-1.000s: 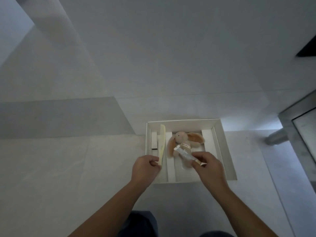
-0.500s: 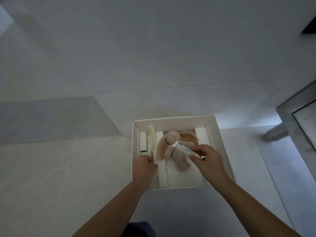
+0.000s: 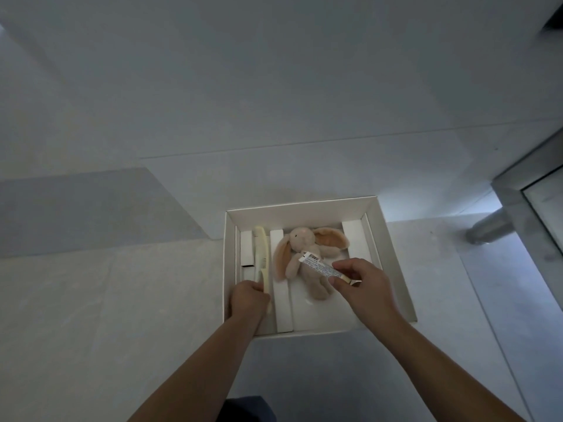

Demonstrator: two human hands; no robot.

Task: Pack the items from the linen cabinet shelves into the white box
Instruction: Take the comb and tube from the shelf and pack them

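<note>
Items, judged light, are held over box (image 3: 393,263).
Stiff comb (image 3: 262,254) is gripped by left hand (image 3: 248,300), soft tube (image 3: 323,268) pinched by right hand (image 3: 362,284).

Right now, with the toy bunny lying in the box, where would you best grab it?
Probably its torso, from straight above: the bunny lies flat, face up, between raised dividers in the white box, so sideways reaches look blocked.

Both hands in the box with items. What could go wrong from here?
1. The right hand pinches the tube over the plush bunny; let go there, it probably lands on the toy, not in a slot.
2. The left hand holds the comb in the narrow left slot of the white box; it might catch on the divider.
</note>
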